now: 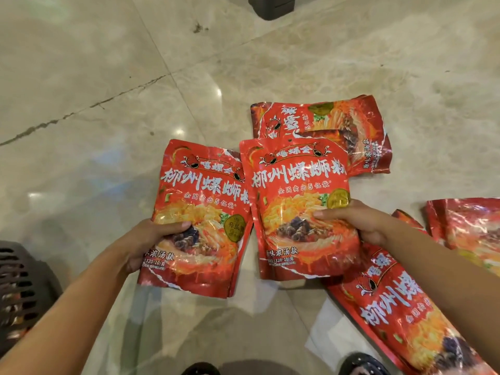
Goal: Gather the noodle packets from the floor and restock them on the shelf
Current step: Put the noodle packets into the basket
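My left hand grips the lower left edge of a red noodle packet, thumb across its front. My right hand grips a second red noodle packet by its right edge, thumb on the front. Both packets are held upright above the floor, side by side and slightly overlapping. More red packets lie on the tiles: one behind the held pair, one at the lower right under my right forearm, and one at the right edge. No shelf is in view.
A dark slotted plastic basket stands at the lower left, something coloured showing through its slots. A dark object sits at the top edge. The glossy beige tile floor has a cracked seam. My shoe tips show at the bottom.
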Available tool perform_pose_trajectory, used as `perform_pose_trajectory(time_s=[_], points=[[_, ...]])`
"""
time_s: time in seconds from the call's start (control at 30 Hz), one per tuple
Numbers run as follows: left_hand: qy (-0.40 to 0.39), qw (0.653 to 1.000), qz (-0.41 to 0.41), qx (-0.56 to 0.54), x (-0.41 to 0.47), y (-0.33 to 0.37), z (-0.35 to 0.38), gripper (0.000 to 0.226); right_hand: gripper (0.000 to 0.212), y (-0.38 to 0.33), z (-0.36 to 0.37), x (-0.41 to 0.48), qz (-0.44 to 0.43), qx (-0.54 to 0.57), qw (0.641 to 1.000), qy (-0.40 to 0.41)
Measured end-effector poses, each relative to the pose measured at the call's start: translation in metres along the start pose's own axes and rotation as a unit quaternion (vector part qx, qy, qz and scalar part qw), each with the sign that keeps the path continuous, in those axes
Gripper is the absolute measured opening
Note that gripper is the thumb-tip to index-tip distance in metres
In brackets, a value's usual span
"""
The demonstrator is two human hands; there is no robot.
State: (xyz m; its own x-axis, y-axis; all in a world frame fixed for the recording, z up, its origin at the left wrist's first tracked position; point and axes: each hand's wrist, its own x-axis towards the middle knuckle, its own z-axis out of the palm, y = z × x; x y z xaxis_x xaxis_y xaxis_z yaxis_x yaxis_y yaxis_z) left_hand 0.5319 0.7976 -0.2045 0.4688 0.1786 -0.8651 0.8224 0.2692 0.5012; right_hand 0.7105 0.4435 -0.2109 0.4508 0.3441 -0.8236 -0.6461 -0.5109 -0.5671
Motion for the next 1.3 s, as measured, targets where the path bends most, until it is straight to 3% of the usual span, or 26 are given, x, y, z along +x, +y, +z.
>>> perform_pose_trajectory(time_s=[0.13, 0.23, 0.33, 0.43, 0.47, 0.57, 0.6, 0.67, 0.8, 0.97, 1.07, 1.17, 1.3], points=[[0.015, 0.999, -0.021, -0.045, 0.0, -0.007, 0.004, 0.106, 0.097, 0.003, -0.003, -0.001, 0.017, 0.032, 0.999, -0.022], [0.06, 0.992, -0.045, -0.104, -0.017, -0.009, 0.022, 0.076, 0.106, 0.003, 0.005, -0.017, 0.039, 0.055, 0.998, 0.004], [0.141, 0.977, -0.059, -0.149, -0.05, 0.0, 0.051, 0.056, 0.099, -0.008, 0.019, -0.052, 0.081, 0.077, 0.993, 0.048], [0.197, 0.964, -0.058, -0.17, -0.1, 0.028, 0.072, 0.037, 0.136, -0.018, 0.022, -0.09, 0.069, 0.084, 0.991, 0.08], [0.204, 0.962, -0.058, -0.169, -0.119, 0.039, 0.074, 0.032, 0.128, -0.03, 0.025, -0.109, 0.062, 0.083, 0.99, 0.095], [0.201, 0.967, -0.058, -0.147, -0.185, 0.073, 0.073, 0.025, 0.041, -0.079, 0.034, -0.179, 0.087, 0.052, 0.989, 0.105], [0.194, 0.969, -0.057, -0.143, -0.21, 0.084, 0.071, 0.024, 0.029, -0.093, 0.036, -0.201, 0.09, 0.039, 0.989, 0.106], [0.182, 0.972, -0.059, -0.138, -0.261, 0.104, 0.066, 0.028, 0.024, -0.12, 0.038, -0.245, 0.095, 0.021, 0.99, 0.103], [0.173, 0.966, -0.096, -0.168, -0.37, 0.136, 0.055, 0.063, 0.052, -0.17, 0.044, -0.339, 0.118, 0.001, 0.988, 0.1], [0.217, 0.953, -0.112, -0.178, -0.493, 0.155, 0.047, 0.093, 0.039, -0.228, 0.062, -0.445, 0.112, -0.015, 0.991, 0.072], [0.235, 0.941, -0.114, -0.216, -0.543, 0.153, 0.035, 0.088, 0.055, -0.248, 0.076, -0.485, 0.101, -0.038, 0.993, 0.057], [0.253, 0.925, -0.109, -0.263, -0.58, 0.142, 0.014, 0.111, 0.063, -0.266, 0.099, -0.515, 0.11, -0.056, 0.991, 0.055], [0.279, 0.902, -0.096, -0.315, -0.629, 0.132, -0.028, 0.09, 0.047, -0.294, 0.15, -0.544, 0.12, -0.047, 0.991, 0.027]])
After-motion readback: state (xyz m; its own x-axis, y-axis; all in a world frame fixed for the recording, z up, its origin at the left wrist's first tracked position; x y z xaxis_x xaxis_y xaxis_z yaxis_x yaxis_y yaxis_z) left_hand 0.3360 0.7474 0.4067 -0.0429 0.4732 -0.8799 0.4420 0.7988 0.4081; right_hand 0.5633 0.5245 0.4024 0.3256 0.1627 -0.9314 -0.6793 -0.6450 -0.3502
